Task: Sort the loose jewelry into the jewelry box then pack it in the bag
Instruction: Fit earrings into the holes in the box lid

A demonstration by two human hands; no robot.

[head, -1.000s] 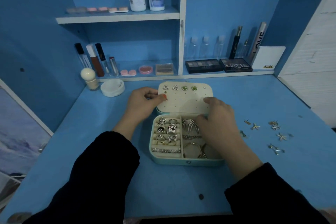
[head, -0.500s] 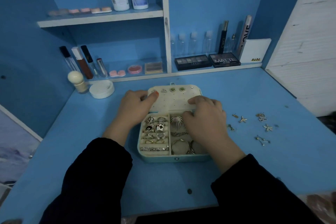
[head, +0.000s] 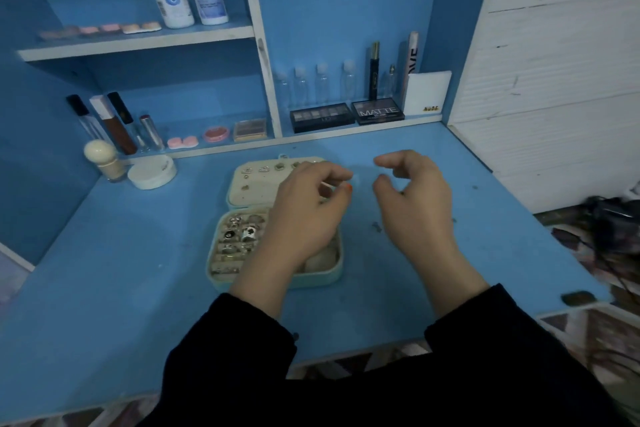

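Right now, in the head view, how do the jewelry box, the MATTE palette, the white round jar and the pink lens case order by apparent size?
1. jewelry box
2. MATTE palette and white round jar: they look about alike; the palette stands farther back, so no ranking.
3. pink lens case

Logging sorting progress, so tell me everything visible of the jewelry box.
The jewelry box is a mint-green case with rounded corners, lying open on the desk. Its cream lid lies back behind the base, with earrings pinned in it. The left compartment holds rows of rings; the left hand hides most of the right side, contact unclear.
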